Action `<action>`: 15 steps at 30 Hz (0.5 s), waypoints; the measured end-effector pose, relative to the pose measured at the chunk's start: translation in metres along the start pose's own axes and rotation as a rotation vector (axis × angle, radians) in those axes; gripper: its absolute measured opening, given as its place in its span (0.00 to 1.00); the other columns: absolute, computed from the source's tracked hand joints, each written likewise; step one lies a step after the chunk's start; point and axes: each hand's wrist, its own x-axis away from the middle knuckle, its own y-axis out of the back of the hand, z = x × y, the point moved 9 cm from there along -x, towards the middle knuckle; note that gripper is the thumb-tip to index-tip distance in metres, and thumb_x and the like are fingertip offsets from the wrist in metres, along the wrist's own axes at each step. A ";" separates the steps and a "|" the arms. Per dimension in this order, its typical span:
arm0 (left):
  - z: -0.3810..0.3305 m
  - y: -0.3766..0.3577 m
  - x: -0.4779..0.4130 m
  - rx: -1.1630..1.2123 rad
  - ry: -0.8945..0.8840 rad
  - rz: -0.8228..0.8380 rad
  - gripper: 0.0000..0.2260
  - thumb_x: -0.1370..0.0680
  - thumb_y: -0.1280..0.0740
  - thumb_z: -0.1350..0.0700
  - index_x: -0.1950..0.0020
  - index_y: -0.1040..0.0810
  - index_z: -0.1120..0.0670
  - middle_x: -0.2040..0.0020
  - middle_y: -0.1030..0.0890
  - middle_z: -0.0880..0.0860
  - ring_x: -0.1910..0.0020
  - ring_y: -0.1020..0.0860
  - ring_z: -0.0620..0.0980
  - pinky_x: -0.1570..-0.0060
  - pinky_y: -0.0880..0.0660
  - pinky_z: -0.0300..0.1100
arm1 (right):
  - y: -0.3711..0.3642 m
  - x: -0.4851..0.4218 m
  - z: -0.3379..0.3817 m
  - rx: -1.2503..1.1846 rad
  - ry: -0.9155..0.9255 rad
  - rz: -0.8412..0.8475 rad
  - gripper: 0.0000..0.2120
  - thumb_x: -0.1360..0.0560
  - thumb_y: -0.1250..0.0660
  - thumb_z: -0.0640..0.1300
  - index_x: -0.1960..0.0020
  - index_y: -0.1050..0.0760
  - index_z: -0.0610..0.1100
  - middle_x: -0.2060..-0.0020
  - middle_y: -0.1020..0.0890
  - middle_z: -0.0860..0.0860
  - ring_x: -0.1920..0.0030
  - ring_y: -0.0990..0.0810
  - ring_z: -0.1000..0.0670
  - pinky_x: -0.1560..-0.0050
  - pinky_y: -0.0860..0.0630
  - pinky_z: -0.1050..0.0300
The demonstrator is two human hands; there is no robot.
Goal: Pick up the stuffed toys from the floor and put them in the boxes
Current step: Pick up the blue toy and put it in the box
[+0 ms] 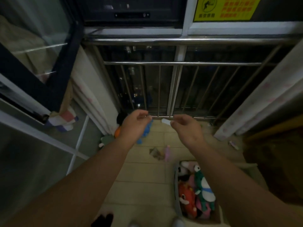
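I am looking at a dim balcony with a pale tiled floor (144, 174), a steel railing (180, 63) at twelve o'clock and a curtain (91, 89) at ten. My left hand (136, 124) has its fingertips drawn together above a blue stuffed toy (145, 134), though I cannot tell if it holds it, and my right hand (186, 128) pinches a white slip (166, 121). The box (176, 185) at five o'clock is packed with toys (205, 185).

Dim, soft, wide-angle edge distortion
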 end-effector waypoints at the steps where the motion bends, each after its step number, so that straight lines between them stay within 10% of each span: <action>1: 0.005 0.003 -0.007 0.003 0.007 -0.003 0.09 0.25 0.31 0.51 0.45 0.22 0.48 0.56 0.21 0.40 0.58 0.23 0.34 0.63 0.30 0.27 | -0.007 -0.003 -0.001 -0.003 -0.011 -0.001 0.11 0.26 0.31 0.48 0.44 0.23 0.54 0.58 0.22 0.62 0.59 0.25 0.63 0.68 0.33 0.71; 15: 0.092 -0.014 -0.159 0.019 0.124 -0.036 0.08 0.24 0.33 0.54 0.59 0.21 0.40 0.64 0.20 0.39 0.67 0.23 0.33 0.65 0.28 0.29 | -0.095 -0.168 -0.052 0.069 -0.045 0.077 0.07 0.27 0.30 0.49 0.51 0.24 0.57 0.63 0.22 0.64 0.62 0.25 0.65 0.65 0.34 0.71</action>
